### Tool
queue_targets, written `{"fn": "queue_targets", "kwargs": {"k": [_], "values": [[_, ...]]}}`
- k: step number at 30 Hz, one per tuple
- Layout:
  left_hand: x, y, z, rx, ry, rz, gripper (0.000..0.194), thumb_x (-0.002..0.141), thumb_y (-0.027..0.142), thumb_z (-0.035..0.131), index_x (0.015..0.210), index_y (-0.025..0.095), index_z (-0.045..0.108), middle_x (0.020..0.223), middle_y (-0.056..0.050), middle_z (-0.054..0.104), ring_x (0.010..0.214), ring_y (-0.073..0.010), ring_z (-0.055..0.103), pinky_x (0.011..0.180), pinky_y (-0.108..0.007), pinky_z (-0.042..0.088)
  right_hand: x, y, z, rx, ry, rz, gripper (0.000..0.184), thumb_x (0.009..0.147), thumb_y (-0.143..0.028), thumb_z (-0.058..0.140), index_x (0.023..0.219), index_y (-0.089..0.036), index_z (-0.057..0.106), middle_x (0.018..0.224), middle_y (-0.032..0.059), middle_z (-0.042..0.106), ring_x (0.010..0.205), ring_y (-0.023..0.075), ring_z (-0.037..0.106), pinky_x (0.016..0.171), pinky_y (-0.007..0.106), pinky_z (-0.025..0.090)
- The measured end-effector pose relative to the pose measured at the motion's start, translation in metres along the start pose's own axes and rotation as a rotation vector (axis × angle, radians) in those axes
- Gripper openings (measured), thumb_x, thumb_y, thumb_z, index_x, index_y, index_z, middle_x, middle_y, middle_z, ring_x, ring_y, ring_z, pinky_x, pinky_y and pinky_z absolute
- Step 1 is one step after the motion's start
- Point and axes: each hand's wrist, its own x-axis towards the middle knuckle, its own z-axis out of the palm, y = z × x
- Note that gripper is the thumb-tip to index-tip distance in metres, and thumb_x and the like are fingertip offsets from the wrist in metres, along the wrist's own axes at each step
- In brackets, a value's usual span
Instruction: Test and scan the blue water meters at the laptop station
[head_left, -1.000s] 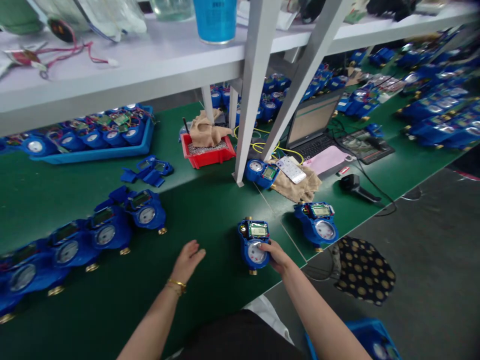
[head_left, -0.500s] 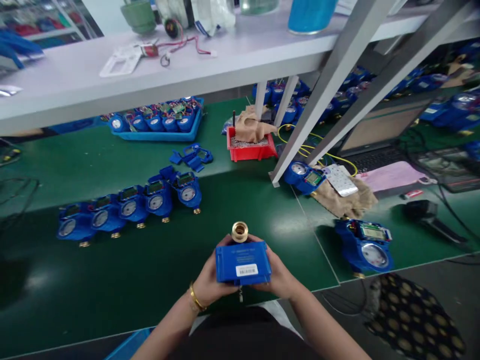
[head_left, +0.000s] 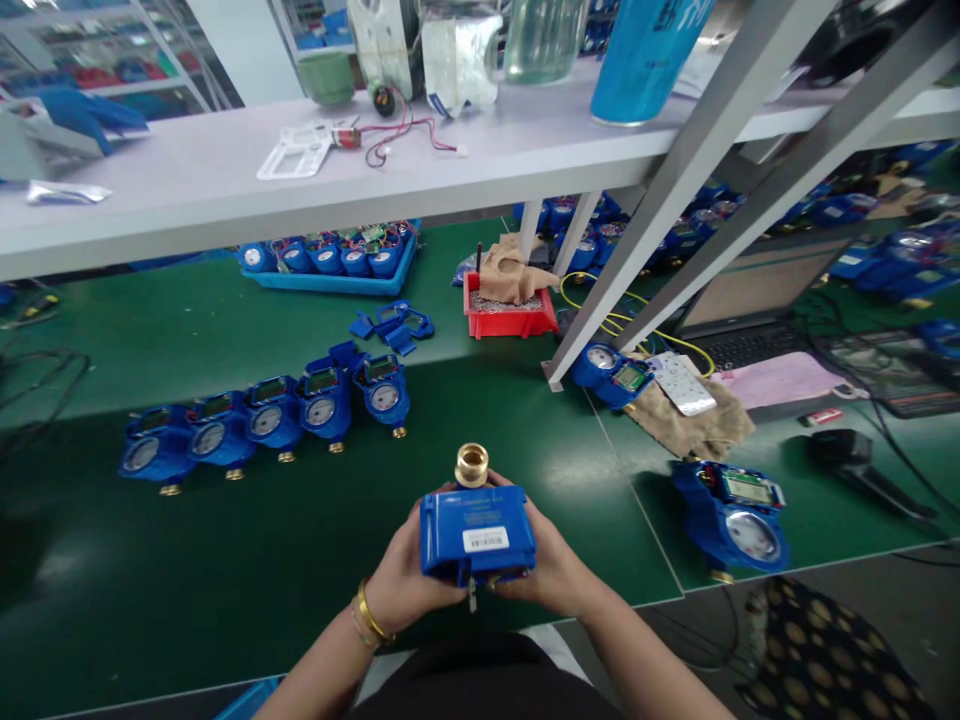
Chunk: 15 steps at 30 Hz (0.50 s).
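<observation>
Both my hands hold one blue water meter (head_left: 477, 532) above the near edge of the green bench (head_left: 300, 560). Its flat back with a white barcode label faces me and its brass threaded end points away. My left hand (head_left: 401, 580), with a gold bracelet on the wrist, wraps its left side. My right hand (head_left: 553, 572) grips its right side and underside. A small metal tip sticks out below the meter between my hands.
A row of several blue meters (head_left: 266, 425) lies at left. Another meter (head_left: 733, 512) sits at right near the bench edge. Further back are a blue tray of meters (head_left: 330, 262), a red bin (head_left: 510, 310), shelf legs (head_left: 637, 230) and a laptop (head_left: 757, 300).
A second ago the meter lay face up on the bench under my right hand; now both hands hold it lifted, back toward me. The view has swung left.
</observation>
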Motion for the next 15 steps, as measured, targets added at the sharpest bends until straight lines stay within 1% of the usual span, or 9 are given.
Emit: {"fn": "queue_targets", "kwargs": {"k": [2, 3, 5, 6, 9, 11, 13, 14, 15], "values": [[0.002, -0.018, 0.000, -0.104, 0.066, -0.229, 0.083, 0.056, 0.041, 0.085, 0.122, 0.008, 0.046, 0.119, -0.021, 0.057, 0.110, -0.0321, 0.057, 0.099, -0.044, 0.046, 0.006, 0.014, 0.003, 0.149, 0.024, 0.125, 0.089, 0.058, -0.022, 0.084, 0.134, -0.022, 0.038, 0.127, 0.0106, 0.055, 0.114, 0.0249, 0.056, 0.102, 0.042, 0.044], [0.003, -0.029, 0.001, -0.113, 0.109, -0.315, 0.084, 0.054, 0.045, 0.086, 0.118, 0.007, 0.048, 0.117, -0.021, 0.058, 0.111, -0.0324, 0.056, 0.100, -0.043, 0.045, 0.009, 0.024, 0.004, 0.205, 0.059, 0.178, 0.082, 0.059, -0.023, 0.083, 0.129, -0.019, 0.042, 0.121, 0.0101, 0.059, 0.110, 0.0247, 0.059, 0.099, 0.041, 0.046], [0.005, -0.054, 0.001, -0.183, 0.208, -0.437, 0.093, 0.048, 0.057, 0.085, 0.117, 0.006, 0.050, 0.119, -0.021, 0.058, 0.115, -0.0331, 0.054, 0.102, -0.041, 0.044, 0.014, 0.045, 0.006, 0.269, 0.153, 0.258, 0.074, 0.057, -0.025, 0.082, 0.122, -0.016, 0.046, 0.114, 0.0098, 0.063, 0.104, 0.0244, 0.061, 0.095, 0.040, 0.048], [0.006, -0.066, 0.001, -0.206, 0.238, -0.471, 0.097, 0.047, 0.062, 0.083, 0.118, 0.006, 0.048, 0.121, -0.021, 0.057, 0.116, -0.0332, 0.053, 0.101, -0.041, 0.045, 0.016, 0.055, 0.007, 0.286, 0.194, 0.286, 0.074, 0.056, -0.025, 0.081, 0.121, -0.015, 0.047, 0.113, 0.0100, 0.063, 0.103, 0.0244, 0.061, 0.094, 0.040, 0.048], [0.012, -0.099, -0.003, -0.194, 0.292, -0.506, 0.103, 0.049, 0.070, 0.078, 0.122, 0.005, 0.045, 0.122, -0.023, 0.055, 0.114, -0.0328, 0.055, 0.097, -0.041, 0.048, 0.026, 0.081, 0.005, 0.309, 0.284, 0.354, 0.073, 0.051, -0.026, 0.080, 0.116, -0.013, 0.049, 0.110, 0.0108, 0.064, 0.102, 0.0249, 0.062, 0.094, 0.038, 0.049], [0.021, -0.112, -0.009, -0.149, 0.321, -0.507, 0.106, 0.051, 0.074, 0.073, 0.125, 0.004, 0.042, 0.122, -0.023, 0.055, 0.111, -0.0321, 0.057, 0.096, -0.040, 0.049, 0.036, 0.093, 0.000, 0.318, 0.333, 0.384, 0.076, 0.047, -0.026, 0.080, 0.115, -0.012, 0.048, 0.110, 0.0117, 0.064, 0.102, 0.0257, 0.062, 0.095, 0.038, 0.048], [0.032, -0.115, -0.015, -0.044, 0.359, -0.487, 0.100, 0.059, 0.072, 0.067, 0.127, 0.003, 0.042, 0.125, -0.023, 0.053, 0.113, -0.0316, 0.056, 0.100, -0.041, 0.047, 0.053, 0.099, -0.007, 0.306, 0.379, 0.402, 0.080, 0.044, -0.026, 0.080, 0.115, -0.012, 0.046, 0.110, 0.0128, 0.064, 0.102, 0.0263, 0.062, 0.095, 0.038, 0.048], [0.037, -0.113, -0.018, 0.035, 0.386, -0.472, 0.095, 0.065, 0.065, 0.066, 0.130, 0.003, 0.039, 0.130, -0.024, 0.049, 0.119, -0.0318, 0.051, 0.106, -0.043, 0.042, 0.063, 0.101, -0.010, 0.297, 0.393, 0.404, 0.081, 0.043, -0.026, 0.080, 0.115, -0.011, 0.045, 0.111, 0.0135, 0.063, 0.103, 0.0264, 0.062, 0.095, 0.037, 0.049], [0.042, -0.111, -0.020, 0.115, 0.423, -0.453, 0.090, 0.069, 0.057, 0.065, 0.135, 0.003, 0.035, 0.137, -0.023, 0.042, 0.127, -0.0320, 0.044, 0.112, -0.044, 0.033, 0.074, 0.101, -0.014, 0.287, 0.406, 0.407, 0.083, 0.041, -0.026, 0.079, 0.115, -0.011, 0.045, 0.112, 0.0138, 0.062, 0.104, 0.0264, 0.061, 0.095, 0.037, 0.049]]}}
